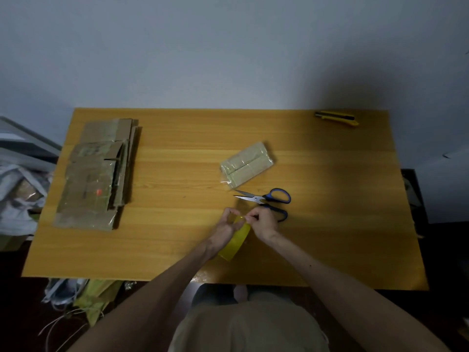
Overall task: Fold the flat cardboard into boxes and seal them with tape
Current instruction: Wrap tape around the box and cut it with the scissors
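Head view: both hands' fingers point(250, 216) grip tape roll point(234, 243), axis lying near-left to far-right.

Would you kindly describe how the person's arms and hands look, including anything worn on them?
Both forearms are bare, with no sleeves reaching them. The left hand and right hand carry no gloves, and no rings, watch or bands are visible in this dim view. A beige garment covers the torso below.

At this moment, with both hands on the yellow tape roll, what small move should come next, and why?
Probably peel the tape's free end loose. The left hand holds the tape roll while the right hand pinches at its top edge, and no strip shows pulled out yet. The box and scissors lie just beyond, untouched.
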